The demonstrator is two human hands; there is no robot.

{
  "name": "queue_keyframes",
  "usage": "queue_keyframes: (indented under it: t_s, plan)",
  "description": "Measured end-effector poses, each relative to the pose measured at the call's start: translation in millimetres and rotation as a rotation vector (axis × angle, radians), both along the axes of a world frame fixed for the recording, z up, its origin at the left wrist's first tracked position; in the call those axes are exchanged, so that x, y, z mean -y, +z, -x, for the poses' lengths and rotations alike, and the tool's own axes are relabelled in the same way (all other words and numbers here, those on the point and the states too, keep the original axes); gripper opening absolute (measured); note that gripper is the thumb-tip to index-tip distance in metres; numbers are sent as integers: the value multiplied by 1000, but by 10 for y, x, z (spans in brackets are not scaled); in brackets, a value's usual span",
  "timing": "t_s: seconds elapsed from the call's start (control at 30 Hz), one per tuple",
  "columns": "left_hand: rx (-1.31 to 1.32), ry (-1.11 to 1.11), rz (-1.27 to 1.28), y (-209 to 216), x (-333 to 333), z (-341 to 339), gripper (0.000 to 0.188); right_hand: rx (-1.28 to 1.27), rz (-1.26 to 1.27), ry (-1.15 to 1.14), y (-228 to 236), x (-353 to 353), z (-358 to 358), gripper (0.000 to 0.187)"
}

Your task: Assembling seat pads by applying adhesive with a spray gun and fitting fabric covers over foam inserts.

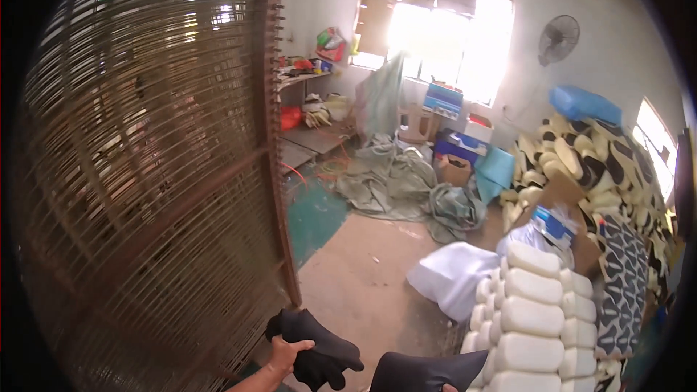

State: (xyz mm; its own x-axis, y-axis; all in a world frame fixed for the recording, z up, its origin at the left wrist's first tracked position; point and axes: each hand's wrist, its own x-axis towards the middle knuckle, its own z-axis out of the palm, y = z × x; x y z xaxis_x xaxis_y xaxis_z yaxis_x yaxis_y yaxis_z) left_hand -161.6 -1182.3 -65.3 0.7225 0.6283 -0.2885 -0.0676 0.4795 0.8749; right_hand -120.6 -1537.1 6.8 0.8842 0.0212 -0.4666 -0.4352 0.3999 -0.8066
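Observation:
At the lower edge, my left hand [289, 356] is closed on a bunch of soft black pieces [319, 345] with rounded ends, perhaps insole shapes; the thumb lies across the top. Of my right hand [450, 388] only a fingertip shows, at the near edge of a smooth black flat piece [425, 370] with a pointed right corner. The rest of that hand is cut off by the frame. A gap of floor separates the two black things.
A tall rack of thin metal rods [167, 174] stands close on the left. Stacked white foam blocks [532, 319] rise at the near right, beside a white sack [457, 276]. Beyond lie crumpled grey-green cloths [388, 178], boxes [443, 100] and a heap of cream and black insole-shaped pieces [581, 160].

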Motion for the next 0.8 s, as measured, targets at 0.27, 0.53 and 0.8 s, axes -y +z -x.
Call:
queue_keyframes:
  t_s: [0.27, 0.53, 0.8]
  plan:
    - [20, 273, 59, -172, -440, -2152, 37, 49, 69, 303, -151, -932, -3253, 49]
    - [11, 455, 70, 336, -1293, -3826, 31, -57, 64, 435, -445, -1974, -5779, 42]
    - [-40, 617, 19, 213, -2627, -5131, 33, -36, 124, 562, -300, -3564, -7509, 53]
